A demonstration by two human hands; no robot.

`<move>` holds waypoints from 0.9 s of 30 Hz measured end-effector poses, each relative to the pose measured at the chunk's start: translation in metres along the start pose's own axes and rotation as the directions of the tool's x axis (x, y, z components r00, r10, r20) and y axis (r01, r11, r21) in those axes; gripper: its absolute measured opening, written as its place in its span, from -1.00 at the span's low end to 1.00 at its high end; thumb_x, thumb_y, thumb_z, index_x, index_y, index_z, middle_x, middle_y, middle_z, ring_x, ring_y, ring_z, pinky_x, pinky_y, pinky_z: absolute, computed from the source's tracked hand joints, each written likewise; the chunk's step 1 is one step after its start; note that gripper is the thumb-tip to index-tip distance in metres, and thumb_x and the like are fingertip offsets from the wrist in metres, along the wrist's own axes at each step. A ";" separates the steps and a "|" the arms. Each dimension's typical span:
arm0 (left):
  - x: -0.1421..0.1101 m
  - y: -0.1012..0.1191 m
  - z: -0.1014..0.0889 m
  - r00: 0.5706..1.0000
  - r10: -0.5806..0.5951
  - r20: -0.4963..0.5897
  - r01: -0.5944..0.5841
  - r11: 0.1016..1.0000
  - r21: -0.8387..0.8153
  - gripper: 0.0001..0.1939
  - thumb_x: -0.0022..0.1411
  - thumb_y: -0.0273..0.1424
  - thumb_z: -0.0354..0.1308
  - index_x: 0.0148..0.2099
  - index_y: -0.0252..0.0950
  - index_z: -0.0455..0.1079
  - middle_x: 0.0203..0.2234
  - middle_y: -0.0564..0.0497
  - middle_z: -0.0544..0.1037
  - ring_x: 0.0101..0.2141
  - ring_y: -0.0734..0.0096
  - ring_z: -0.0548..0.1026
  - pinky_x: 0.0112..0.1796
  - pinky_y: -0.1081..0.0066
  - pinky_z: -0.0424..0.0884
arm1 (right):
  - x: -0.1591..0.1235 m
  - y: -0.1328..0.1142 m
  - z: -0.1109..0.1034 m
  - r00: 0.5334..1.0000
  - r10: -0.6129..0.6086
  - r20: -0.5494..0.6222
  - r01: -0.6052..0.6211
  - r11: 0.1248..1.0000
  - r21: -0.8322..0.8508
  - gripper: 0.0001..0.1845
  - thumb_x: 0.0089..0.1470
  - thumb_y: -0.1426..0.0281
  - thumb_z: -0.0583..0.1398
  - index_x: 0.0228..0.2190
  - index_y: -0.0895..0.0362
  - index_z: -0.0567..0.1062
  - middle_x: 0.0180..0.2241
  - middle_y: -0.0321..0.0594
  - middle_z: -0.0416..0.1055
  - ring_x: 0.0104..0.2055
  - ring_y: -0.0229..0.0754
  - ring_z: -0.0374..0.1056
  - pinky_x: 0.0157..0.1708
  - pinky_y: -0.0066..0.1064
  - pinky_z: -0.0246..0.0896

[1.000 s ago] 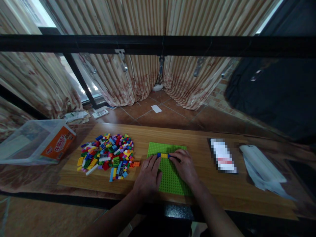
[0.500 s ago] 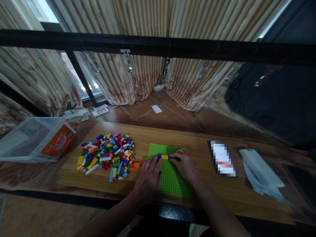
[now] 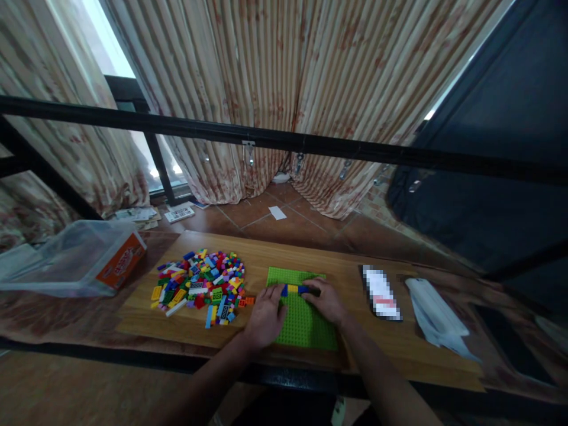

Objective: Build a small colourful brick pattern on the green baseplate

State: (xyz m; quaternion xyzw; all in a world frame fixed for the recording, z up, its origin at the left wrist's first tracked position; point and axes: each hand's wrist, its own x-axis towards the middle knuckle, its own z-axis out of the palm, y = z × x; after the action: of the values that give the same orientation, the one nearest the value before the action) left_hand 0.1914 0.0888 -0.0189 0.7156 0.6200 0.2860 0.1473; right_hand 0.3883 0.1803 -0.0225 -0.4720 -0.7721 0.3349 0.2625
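A short row of bricks lies across the upper part of the green baseplate (image 3: 306,331), with yellow bricks (image 3: 293,289) in the middle and blue at both ends. My right hand (image 3: 326,300) has thumb and fingers closed around the blue brick (image 3: 303,290) at the right end. At the row's other end, my left hand (image 3: 265,316) rests over the baseplate's left edge, fingers stretched out and thumb apart. Its fingertips reach the left blue brick (image 3: 284,290), partly covering it. How firmly the bricks sit on the studs cannot be made out.
Left of the baseplate is a pile of mixed bricks (image 3: 199,281) on the wooden board (image 3: 177,325). A clear plastic bin (image 3: 75,260) stands farther left. To the right lie a phone with a blurred screen (image 3: 380,293) and a white plastic packet (image 3: 437,313).
The camera view has tilted and shifted slightly. Both hands stay at the brick row, with the right fingers still at its right end and the left hand at its left.
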 end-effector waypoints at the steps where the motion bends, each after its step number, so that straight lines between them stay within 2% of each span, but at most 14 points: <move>1: 0.007 -0.001 -0.003 0.999 -0.034 0.015 0.034 0.999 -0.003 -0.56 0.22 -0.46 -0.01 0.16 -0.32 0.24 0.01 -0.13 0.43 0.05 0.23 0.36 0.08 0.19 0.28 | 0.000 0.001 -0.001 1.000 -0.001 0.001 0.001 1.000 0.012 -0.70 -0.07 0.38 0.27 -0.20 0.04 0.55 -0.22 -0.22 0.44 -0.15 -0.15 0.36 -0.09 -0.26 0.25; 4: 0.033 -0.004 -0.015 0.985 -0.137 0.105 0.137 0.991 0.010 -0.63 0.24 -0.50 -0.06 0.06 -0.29 0.36 -0.12 -0.09 0.52 -0.10 0.32 0.47 -0.05 0.33 0.37 | -0.001 0.003 -0.002 1.000 -0.012 0.000 0.012 1.000 0.019 -0.71 -0.05 0.40 0.25 -0.20 0.05 0.55 -0.19 -0.21 0.44 -0.11 -0.14 0.35 -0.04 -0.23 0.23; 7: 0.058 -0.005 -0.023 0.960 -0.114 0.257 0.109 0.993 0.033 -0.68 0.23 -0.50 -0.07 -0.09 -0.29 0.48 -0.24 -0.05 0.57 -0.23 0.37 0.51 -0.14 0.41 0.38 | -0.001 0.003 -0.003 0.999 -0.040 0.005 0.039 0.999 0.017 -0.75 0.01 0.39 0.22 -0.21 0.05 0.55 -0.19 -0.19 0.44 -0.09 -0.12 0.34 -0.03 -0.19 0.21; 10: 0.074 -0.006 -0.025 0.936 -0.083 0.342 0.079 0.997 0.027 -0.73 0.18 -0.50 -0.01 -0.26 -0.26 0.54 -0.39 0.04 0.59 -0.33 0.44 0.50 -0.23 0.50 0.37 | -0.002 0.004 -0.002 0.996 -0.087 0.009 0.087 0.996 -0.006 -0.76 0.07 0.37 0.18 -0.20 0.05 0.55 -0.20 -0.18 0.43 -0.10 -0.12 0.32 -0.04 -0.20 0.21; 14: 0.083 -0.008 -0.022 0.915 -0.107 0.389 0.106 0.994 0.024 -0.76 0.14 -0.49 0.04 -0.30 -0.23 0.56 -0.46 0.11 0.59 -0.40 0.51 0.47 -0.31 0.57 0.34 | -0.005 0.006 0.002 0.993 -0.120 -0.001 0.120 0.991 -0.062 -0.76 0.11 0.35 0.16 -0.18 0.02 0.55 -0.20 -0.18 0.42 -0.10 -0.12 0.30 -0.08 -0.20 0.20; 20: 0.090 -0.011 -0.018 0.890 -0.172 0.421 0.166 0.985 0.051 -0.75 0.11 -0.49 0.06 -0.28 -0.27 0.57 -0.44 0.08 0.61 -0.40 0.50 0.49 -0.35 0.57 0.35 | -0.006 0.007 0.012 0.990 -0.109 -0.091 0.098 0.988 -0.118 -0.79 0.11 0.34 0.18 -0.21 -0.03 0.57 -0.24 -0.19 0.39 -0.14 -0.11 0.27 -0.09 -0.18 0.17; 27: 0.092 -0.013 -0.013 0.881 -0.214 0.422 0.206 0.976 0.065 -0.74 0.08 -0.51 0.05 -0.30 -0.28 0.57 -0.46 0.08 0.61 -0.41 0.50 0.50 -0.39 0.58 0.34 | -0.004 0.004 0.012 0.992 -0.089 -0.090 0.077 0.989 -0.126 -0.80 0.10 0.35 0.20 -0.23 -0.07 0.59 -0.27 -0.21 0.39 -0.16 -0.13 0.27 -0.12 -0.22 0.15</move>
State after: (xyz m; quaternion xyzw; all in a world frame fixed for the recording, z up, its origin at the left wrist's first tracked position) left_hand 0.1795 0.1789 0.0054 0.6906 0.6493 0.0991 0.3028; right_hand 0.3840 0.1747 -0.0333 -0.4701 -0.7968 0.2529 0.2832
